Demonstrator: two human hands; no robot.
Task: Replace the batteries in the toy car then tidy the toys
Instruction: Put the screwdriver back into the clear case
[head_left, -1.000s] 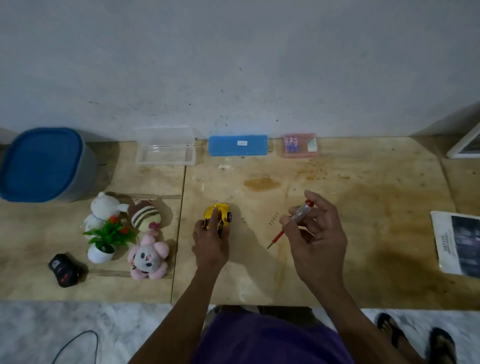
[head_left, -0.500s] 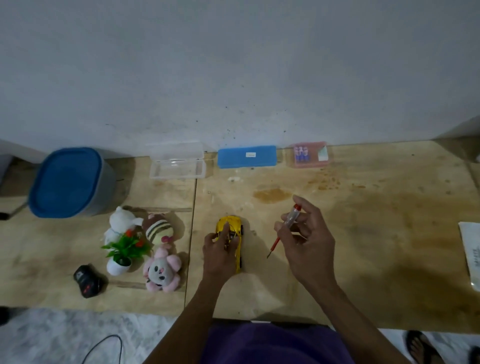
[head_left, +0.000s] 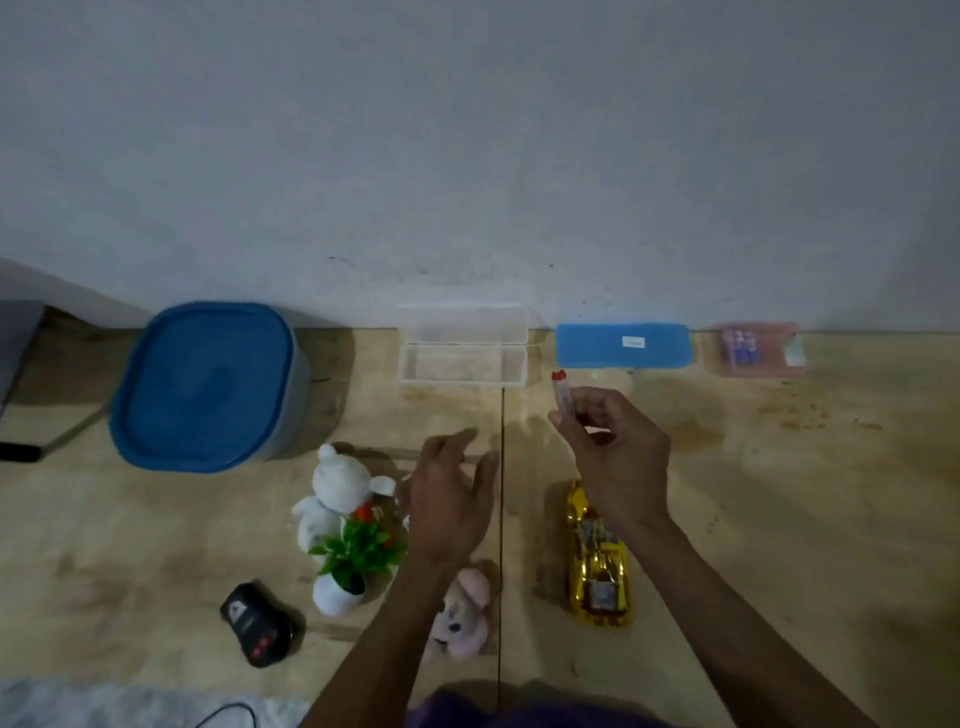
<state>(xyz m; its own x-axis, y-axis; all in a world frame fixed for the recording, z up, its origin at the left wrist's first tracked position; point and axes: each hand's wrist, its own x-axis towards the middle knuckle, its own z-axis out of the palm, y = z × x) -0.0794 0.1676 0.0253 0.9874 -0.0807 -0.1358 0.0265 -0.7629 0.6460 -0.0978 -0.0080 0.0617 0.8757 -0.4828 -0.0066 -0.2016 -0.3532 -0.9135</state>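
Observation:
The yellow toy car (head_left: 597, 566) lies on the wooden table, partly under my right wrist. My right hand (head_left: 613, 457) pinches a small screwdriver (head_left: 562, 395) with a clear handle and red cap, held upright above the table. My left hand (head_left: 452, 499) hovers with fingers spread, holding nothing, left of the car and over the plush toys. A white plush bear (head_left: 337, 488), a pink plush (head_left: 465, 608) and a small potted plant (head_left: 353, 561) stand together. A pink case with batteries (head_left: 758, 348) sits by the wall.
A clear open box (head_left: 462, 345) and a blue case (head_left: 623, 344) lie along the wall. A blue-lidded tub (head_left: 202, 384) stands at the left. A black remote control (head_left: 254, 623) lies near the table's front edge.
My left hand let go of the car and moved left over the plush toys. My right hand rose toward the wall with the screwdriver turned upright. The camera view shifted left.

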